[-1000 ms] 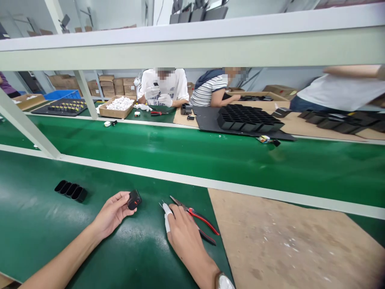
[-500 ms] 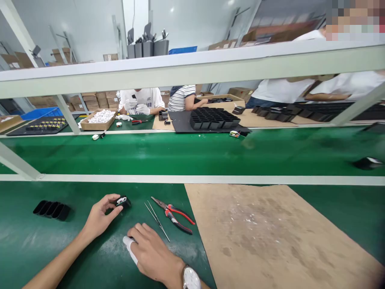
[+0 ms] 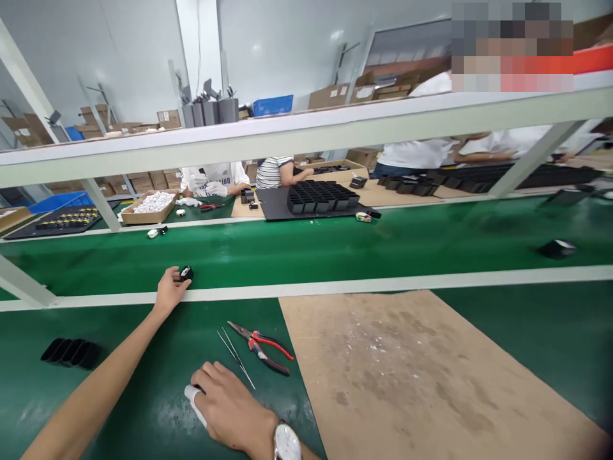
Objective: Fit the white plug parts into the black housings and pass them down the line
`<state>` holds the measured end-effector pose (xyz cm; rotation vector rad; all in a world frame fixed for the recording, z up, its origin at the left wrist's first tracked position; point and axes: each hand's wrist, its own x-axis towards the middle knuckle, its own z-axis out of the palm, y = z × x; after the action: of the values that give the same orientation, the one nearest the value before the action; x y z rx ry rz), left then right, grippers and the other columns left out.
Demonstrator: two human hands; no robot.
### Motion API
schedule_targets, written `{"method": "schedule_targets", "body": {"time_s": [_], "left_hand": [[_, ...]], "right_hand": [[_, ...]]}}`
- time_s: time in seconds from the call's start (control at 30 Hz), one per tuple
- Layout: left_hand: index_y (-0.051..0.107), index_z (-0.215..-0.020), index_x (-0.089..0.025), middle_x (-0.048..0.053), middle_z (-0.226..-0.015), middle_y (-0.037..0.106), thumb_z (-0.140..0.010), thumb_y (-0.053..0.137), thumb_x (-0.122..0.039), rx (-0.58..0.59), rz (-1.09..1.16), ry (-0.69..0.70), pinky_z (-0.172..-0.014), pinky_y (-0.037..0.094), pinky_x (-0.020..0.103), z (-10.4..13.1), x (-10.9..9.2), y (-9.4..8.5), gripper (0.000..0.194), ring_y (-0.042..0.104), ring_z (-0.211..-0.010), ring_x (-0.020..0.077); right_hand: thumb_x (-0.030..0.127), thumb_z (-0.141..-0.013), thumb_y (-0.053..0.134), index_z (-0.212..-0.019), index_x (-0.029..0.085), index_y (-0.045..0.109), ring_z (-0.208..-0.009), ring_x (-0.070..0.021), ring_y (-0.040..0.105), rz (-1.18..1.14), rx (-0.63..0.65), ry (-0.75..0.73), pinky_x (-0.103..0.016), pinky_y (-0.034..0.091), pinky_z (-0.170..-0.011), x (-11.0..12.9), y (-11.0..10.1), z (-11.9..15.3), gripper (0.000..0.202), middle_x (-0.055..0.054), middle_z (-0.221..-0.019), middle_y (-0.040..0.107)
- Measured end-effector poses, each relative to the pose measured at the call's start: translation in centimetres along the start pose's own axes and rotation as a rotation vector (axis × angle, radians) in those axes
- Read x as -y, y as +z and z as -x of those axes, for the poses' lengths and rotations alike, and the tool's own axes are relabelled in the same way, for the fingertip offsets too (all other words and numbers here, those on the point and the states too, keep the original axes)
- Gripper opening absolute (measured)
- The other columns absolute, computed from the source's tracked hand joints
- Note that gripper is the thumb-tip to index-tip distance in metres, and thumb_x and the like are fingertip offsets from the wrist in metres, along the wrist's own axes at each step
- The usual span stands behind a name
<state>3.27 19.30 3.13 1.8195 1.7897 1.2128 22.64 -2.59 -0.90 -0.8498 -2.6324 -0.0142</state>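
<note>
Out over the green strip [image 3: 297, 249], just past the pale rail [image 3: 239, 292], the left hand [image 3: 170, 292] pinches a small black piece [image 3: 187, 273] between thumb and fingers; whether the piece touches the strip, I can't tell. The right hand [image 3: 230, 406] lies low over the near green tabletop [image 3: 148, 402], fingers loosely bent, one digit in a white cover [image 3: 195, 404], a watch [image 3: 287, 441] on the wrist; what is under the palm is hidden.

Just beside it, slim tweezers [image 3: 236, 359], then red-handled pliers [image 3: 261, 345], open-legged, near the edge of a brown cardboard sheet [image 3: 383, 377], scuffed with dark stains and white specks! Over on the left, a black holder [image 3: 71, 352] with a row of cells sits on the glossy green.

Now the room: a pale shelf beam [image 3: 306, 137] cuts across the view, and beneath it co-workers in white and striped tops line the far bench. There's a box of white pieces [image 3: 152, 204], a black cell block [image 3: 320, 197] on a dark mat [image 3: 275, 203], and, higher up, a blue bin [image 3: 272, 105] and stacked cartons [image 3: 330, 96] before a light wall [image 3: 297, 45].
</note>
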Motion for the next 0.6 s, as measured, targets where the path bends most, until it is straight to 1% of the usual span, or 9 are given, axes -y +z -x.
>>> {"method": "schedule_targets", "body": {"time_s": [0.07,0.13,0.2,0.27,0.33,0.43,0.5,0.53,0.6], "left_hand": [[0.061,-0.120,-0.013,0.016,-0.116,0.071,-0.077,0.081,-0.034,-0.019,0.007,0.021,-0.085,0.065,0.037,1.6,-0.6,-0.3,0.051,0.073,-0.106,0.0274],[0.063,-0.117,-0.014,0.015,-0.121,0.071,-0.083,0.075,-0.041,-0.013,0.019,0.036,-0.090,0.063,0.036,3.4,-1.3,-1.3,0.045,0.071,-0.110,0.0260],[0.070,-0.103,-0.017,0.009,-0.103,0.075,-0.086,0.071,-0.048,0.042,0.028,0.027,-0.089,0.062,0.037,5.2,-2.1,-3.0,0.036,0.074,-0.094,0.0233],[0.072,-0.098,-0.019,0.005,-0.091,0.076,-0.083,0.072,-0.054,0.095,0.041,0.003,-0.078,0.062,0.034,6.7,-2.7,-5.1,0.038,0.073,-0.078,0.0209],[0.073,-0.093,-0.021,0.002,-0.085,0.076,-0.081,0.074,-0.053,0.137,0.051,-0.016,-0.071,0.060,0.030,8.1,-3.2,-7.2,0.035,0.072,-0.071,0.0187],[0.073,-0.091,-0.023,-0.002,-0.082,0.076,-0.084,0.076,-0.048,0.140,0.033,-0.026,-0.073,0.059,0.029,9.9,-3.4,-9.9,0.026,0.072,-0.070,0.0169],[0.074,-0.092,-0.025,-0.003,-0.082,0.077,-0.088,0.073,-0.049,0.130,0.006,-0.018,-0.076,0.060,0.030,11.0,-3.1,-11.1,0.024,0.073,-0.074,0.0177],[0.074,-0.088,-0.025,-0.003,-0.080,0.076,-0.091,0.071,-0.051,0.130,-0.018,-0.004,-0.076,0.060,0.031,11.5,-2.9,-11.5,0.025,0.073,-0.074,0.0184],[0.066,-0.072,-0.025,-0.002,-0.069,0.070,-0.098,0.061,-0.054,0.141,-0.042,0.025,-0.070,0.058,0.031,12.3,-2.5,-12.0,0.039,0.069,-0.069,0.0187]], "right_hand": [[0.023,-0.098,0.064,-0.099,0.017,0.067,-0.095,-0.0219,0.053,0.017,-0.003,-0.016,-0.035,0.047,-0.082,0.1,-0.4,-0.1,0.006,-0.006,-0.106,0.066],[0.023,-0.103,0.058,-0.100,0.017,0.067,-0.096,-0.0218,0.053,0.031,-0.008,-0.025,-0.035,0.046,-0.082,0.2,-0.7,-0.2,0.011,-0.007,-0.106,0.065],[0.022,-0.104,0.056,-0.098,0.016,0.067,-0.098,-0.0226,0.053,0.034,-0.007,-0.022,-0.036,0.045,-0.083,0.1,-0.9,-0.3,0.014,-0.007,-0.106,0.065],[0.019,-0.105,0.052,-0.101,0.016,0.067,-0.098,-0.0224,0.052,0.035,0.011,-0.023,-0.035,0.045,-0.083,0.1,-1.0,-0.3,0.016,-0.007,-0.107,0.064],[0.017,-0.105,0.051,-0.102,0.015,0.067,-0.099,-0.0223,0.052,0.032,0.035,-0.027,-0.035,0.045,-0.082,0.0,-1.0,-0.3,0.017,-0.008,-0.109,0.064],[0.015,-0.105,0.049,-0.104,0.014,0.067,-0.101,-0.0222,0.053,0.032,0.057,-0.030,-0.034,0.045,-0.083,0.1,-1.1,-0.4,0.018,-0.008,-0.111,0.064],[0.015,-0.105,0.050,-0.103,0.014,0.067,-0.100,-0.0216,0.053,0.029,0.066,-0.033,-0.034,0.046,-0.083,0.1,-1.2,-0.4,0.018,-0.008,-0.112,0.064],[0.015,-0.105,0.050,-0.103,0.015,0.067,-0.100,-0.0213,0.053,0.026,0.069,-0.033,-0.034,0.046,-0.083,0.1,-1.2,-0.4,0.018,-0.008,-0.112,0.064],[0.016,-0.105,0.050,-0.103,0.015,0.067,-0.100,-0.0209,0.053,0.024,0.072,-0.028,-0.033,0.046,-0.084,0.0,-1.1,-0.5,0.017,-0.008,-0.114,0.065]]}}
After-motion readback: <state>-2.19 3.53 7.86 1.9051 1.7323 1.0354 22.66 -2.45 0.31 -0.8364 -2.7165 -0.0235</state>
